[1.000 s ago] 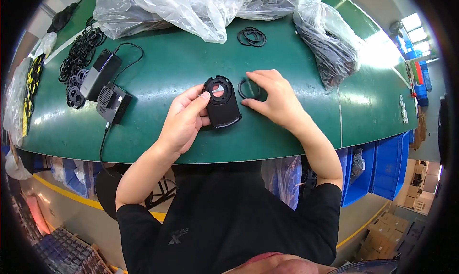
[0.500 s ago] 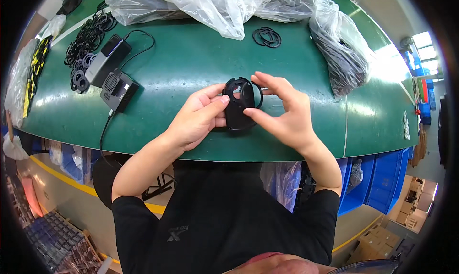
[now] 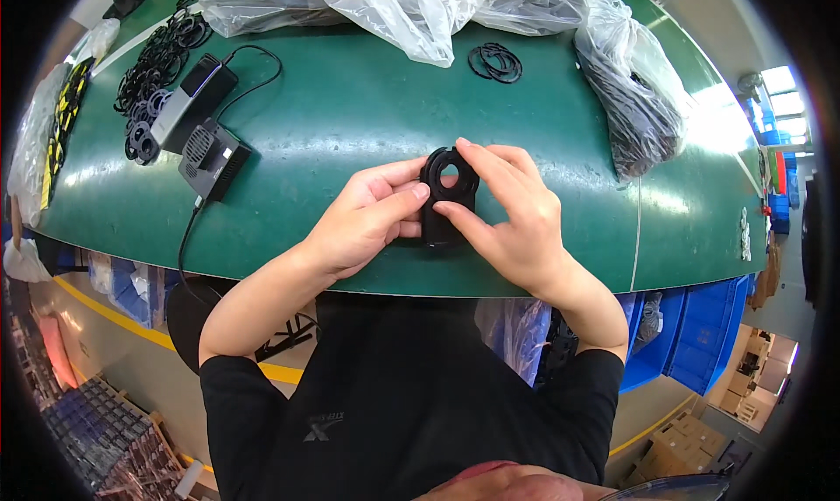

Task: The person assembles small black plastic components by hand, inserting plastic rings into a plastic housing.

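In front of me, over the green table (image 3: 350, 151), I hold a flat black plastic part (image 3: 444, 228) with a round hole near its rounded far end. My left hand (image 3: 367, 217) grips its left edge, thumb on top and fingers beneath. My right hand (image 3: 523, 221) is closed at the other side, thumb and fingertips pinching a black ring (image 3: 465, 179) against the rounded end around the hole. Whether the ring is seated or merely lying on it, I cannot tell; the fingers cover part of its rim.
Several loose black rings (image 3: 496, 63) lie beyond my hands, with a larger heap (image 3: 166, 77) at far left. Beside that heap stands a grey-and-black device (image 3: 210, 160) with a cable. Clear plastic bags (image 3: 394, 11) line the back; a filled bag (image 3: 634, 107) sits right. Blue bins (image 3: 700, 335) are below the table edge.
The ring, earlier tilted up at the part's right side, now lies against its rounded end. My right hand has moved slightly left, and the part has turned a little.
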`<action>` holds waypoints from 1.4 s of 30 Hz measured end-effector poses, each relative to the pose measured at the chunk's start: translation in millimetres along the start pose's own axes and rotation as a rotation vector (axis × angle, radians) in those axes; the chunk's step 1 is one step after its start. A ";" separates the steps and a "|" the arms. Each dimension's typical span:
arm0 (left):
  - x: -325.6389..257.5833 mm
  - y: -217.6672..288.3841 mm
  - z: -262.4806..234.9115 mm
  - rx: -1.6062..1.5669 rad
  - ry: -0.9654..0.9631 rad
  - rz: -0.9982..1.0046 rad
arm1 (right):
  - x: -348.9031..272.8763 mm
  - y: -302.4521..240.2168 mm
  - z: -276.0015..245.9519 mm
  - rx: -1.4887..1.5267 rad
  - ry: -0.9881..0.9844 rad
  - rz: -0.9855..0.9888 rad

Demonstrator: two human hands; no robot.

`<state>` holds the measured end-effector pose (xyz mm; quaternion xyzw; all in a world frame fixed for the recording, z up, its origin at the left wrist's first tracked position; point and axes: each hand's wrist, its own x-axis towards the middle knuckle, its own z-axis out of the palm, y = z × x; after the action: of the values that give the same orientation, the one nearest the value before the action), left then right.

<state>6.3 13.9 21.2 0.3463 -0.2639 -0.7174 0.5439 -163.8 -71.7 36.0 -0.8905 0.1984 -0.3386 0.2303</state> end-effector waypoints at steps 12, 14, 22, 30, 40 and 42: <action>-0.6 -5.4 3.1 0.288 0.157 0.085 | 0.9 -3.0 2.3 -0.090 0.008 -0.121; -2.0 -5.6 1.6 0.317 0.159 0.082 | 6.1 -5.3 -2.3 0.000 0.014 -0.079; -5.8 -3.9 7.7 0.509 0.068 0.153 | 6.7 9.7 -5.6 0.478 -0.180 0.438; -2.3 -15.4 3.6 0.479 0.172 0.249 | 5.8 12.0 -2.7 0.564 -0.176 0.494; -4.8 -9.6 5.5 0.569 0.181 0.160 | 4.0 10.7 2.0 0.665 -0.224 0.629; -3.9 -13.2 2.3 0.532 0.167 0.181 | 7.3 6.3 -0.5 0.763 -0.269 0.734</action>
<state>-2.7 21.2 13.5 0.5096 -0.4271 -0.5404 0.5156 -160.3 -80.7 36.7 -0.6515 0.3279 -0.1671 0.6634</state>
